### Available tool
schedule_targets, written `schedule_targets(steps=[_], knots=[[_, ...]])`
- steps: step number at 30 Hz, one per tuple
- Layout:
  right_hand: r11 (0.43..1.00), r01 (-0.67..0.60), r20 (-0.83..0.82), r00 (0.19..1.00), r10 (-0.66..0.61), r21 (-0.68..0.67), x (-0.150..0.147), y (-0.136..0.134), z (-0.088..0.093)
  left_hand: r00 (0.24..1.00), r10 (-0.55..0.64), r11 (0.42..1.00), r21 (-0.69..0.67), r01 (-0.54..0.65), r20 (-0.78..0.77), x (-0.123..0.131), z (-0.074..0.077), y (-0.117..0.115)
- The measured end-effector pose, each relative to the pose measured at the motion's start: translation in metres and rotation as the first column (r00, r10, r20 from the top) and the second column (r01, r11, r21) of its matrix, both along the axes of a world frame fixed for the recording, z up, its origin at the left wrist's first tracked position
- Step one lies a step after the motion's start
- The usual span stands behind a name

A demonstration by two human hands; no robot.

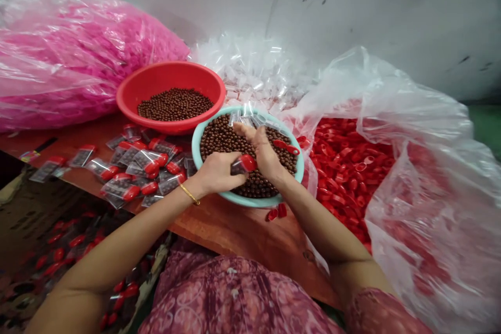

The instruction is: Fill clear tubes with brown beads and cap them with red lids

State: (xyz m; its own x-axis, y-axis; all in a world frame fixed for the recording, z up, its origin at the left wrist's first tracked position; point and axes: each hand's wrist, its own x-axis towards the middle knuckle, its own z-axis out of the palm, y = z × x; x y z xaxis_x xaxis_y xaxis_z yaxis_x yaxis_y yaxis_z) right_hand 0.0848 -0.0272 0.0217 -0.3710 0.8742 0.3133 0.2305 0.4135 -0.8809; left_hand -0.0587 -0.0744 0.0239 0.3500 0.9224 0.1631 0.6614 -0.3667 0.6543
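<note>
**Q:** What did the left hand (219,173) hold?

**A:** A small clear packet (243,165) with a red cap, over the middle of the basin; the fingers (235,180) were closed around it, gripping it firmly.

**Q:** And the right hand (263,150)?

**A:** It was just beside the packet, above a teal plastic basin (250,199); the fingers (243,131) were extended and slightly bent; I could not tell whether they gripped anything.

**Q:** What was in that basin?

**A:** Brown beads (229,138), heaped; a red scoop (285,147) lay on them near the right wrist.

**Q:** Nearby?

**A:** A red plastic basin (168,75) of more brown beads (175,104) touched the teal rim; capped packets (133,164) lay scattered on the wooden tabletop (235,235); a bag of red caps (352,167) stood to the right; a bag of clear packets (250,70) stood behind; a pink bag (70,57) filled the far left; a gold bangle (190,194) circled the left wrist.
</note>
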Motion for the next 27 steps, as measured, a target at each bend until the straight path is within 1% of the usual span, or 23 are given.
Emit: schedule_targets(steps=[1, 2, 3, 4, 5, 6, 7, 8, 9, 10, 11, 13, 14, 16, 18, 19, 21, 22, 24, 25, 27], knots=[[0.997, 0.065, 0.028, 0.997, -0.067, 0.049, 0.011, 0.002, 0.002, 0.998, 0.054, 0.998, 0.034, -0.055, 0.032, -0.005, 0.001, -0.003], [0.983, 0.137, 0.09, 0.985, -0.148, 0.121, 0.025, 0.004, 0.004, 0.991, 0.126, 0.99, 0.063, -0.129, 0.053, -0.013, 0.003, -0.006], [0.953, 0.212, 0.176, 0.952, -0.252, 0.217, 0.04, 0.007, 0.005, 0.976, 0.212, 0.972, 0.088, -0.216, 0.05, -0.023, 0.004, -0.009], [0.903, 0.268, 0.283, 0.886, -0.368, 0.335, 0.057, 0.009, 0.005, 0.951, 0.309, 0.945, 0.114, -0.308, 0.013, -0.036, 0.005, -0.012], [0.849, 0.302, 0.382, 0.792, -0.477, 0.434, 0.074, 0.011, 0.003, 0.911, 0.408, 0.906, 0.148, -0.396, -0.063, -0.051, 0.006, -0.014], [0.808, 0.308, 0.465, 0.692, -0.553, 0.502, 0.089, 0.012, 0.001, 0.853, 0.492, 0.867, 0.193, -0.46, -0.174, -0.066, 0.006, -0.016], [0.788, 0.292, 0.531, 0.607, -0.59, 0.542, 0.101, 0.013, -0.003, 0.78, 0.547, 0.836, 0.249, -0.49, -0.304, -0.081, 0.007, -0.018], [0.783, 0.271, 0.582, 0.544, -0.605, 0.561, 0.111, 0.014, -0.006, 0.709, 0.562, 0.827, 0.304, -0.473, -0.426, -0.095, 0.007, -0.019], [0.789, 0.247, 0.619, 0.508, -0.599, 0.562, 0.118, 0.014, -0.01, 0.652, 0.551, 0.834, 0.351, -0.425, -0.52, -0.106, 0.008, -0.019], [0.802, 0.224, 0.644, 0.496, -0.583, 0.554, 0.122, 0.014, -0.014, 0.621, 0.524, 0.851, 0.385, -0.357, -0.583, -0.113, 0.009, -0.019], [0.816, 0.202, 0.66, 0.499, -0.561, 0.541, 0.123, 0.015, -0.016, 0.621, 0.491, 0.867, 0.409, -0.284, -0.611, -0.116, 0.012, -0.019], [0.845, 0.162, 0.677, 0.531, -0.51, 0.509, 0.12, 0.015, -0.019, 0.676, 0.425, 0.884, 0.436, -0.167, -0.602, -0.109, 0.018, -0.015], [0.859, 0.135, 0.679, 0.557, -0.478, 0.494, 0.117, 0.015, -0.019, 0.713, 0.388, 0.893, 0.431, -0.132, -0.585, -0.1, 0.022, -0.011], [0.878, 0.067, 0.67, 0.62, -0.408, 0.474, 0.11, 0.016, -0.019, 0.772, 0.317, 0.919, 0.379, -0.108, -0.55, -0.073, 0.028, 0.003], [0.877, 0.018, 0.631, 0.687, -0.36, 0.48, 0.103, 0.015, -0.02, 0.801, 0.274, 0.95, 0.281, -0.139, -0.532, -0.042, 0.031, 0.025], [0.867, 0.017, 0.602, 0.713, -0.359, 0.497, 0.1, 0.014, -0.021, 0.802, 0.277, 0.956, 0.233, -0.176, -0.529, -0.029, 0.03, 0.039], [0.835, 0.071, 0.541, 0.73, -0.416, 0.546, 0.095, 0.01, -0.022, 0.789, 0.304, 0.952, 0.157, -0.261, -0.533, -0.006, 0.028, 0.069], [0.812, 0.125, 0.516, 0.715, -0.473, 0.571, 0.093, 0.008, -0.023, 0.779, 0.328, 0.942, 0.129, -0.308, -0.534, 0.002, 0.026, 0.085], [0.769, 0.228, 0.508, 0.634, -0.583, 0.598, 0.088, 0.003, -0.023, 0.762, 0.373, 0.92, 0.104, -0.378, -0.53, 0.014, 0.022, 0.112], [0.763, 0.253, 0.538, 0.58, -0.611, 0.594, 0.086, 0.002, -0.022, 0.757, 0.388, 0.912, 0.101, -0.398, -0.526, 0.018, 0.021, 0.122], [0.785, 0.25, 0.634, 0.475, -0.61, 0.567, 0.081, -0.001, -0.019, 0.755, 0.394, 0.907, 0.088, -0.412, -0.524, 0.023, 0.02, 0.137]])
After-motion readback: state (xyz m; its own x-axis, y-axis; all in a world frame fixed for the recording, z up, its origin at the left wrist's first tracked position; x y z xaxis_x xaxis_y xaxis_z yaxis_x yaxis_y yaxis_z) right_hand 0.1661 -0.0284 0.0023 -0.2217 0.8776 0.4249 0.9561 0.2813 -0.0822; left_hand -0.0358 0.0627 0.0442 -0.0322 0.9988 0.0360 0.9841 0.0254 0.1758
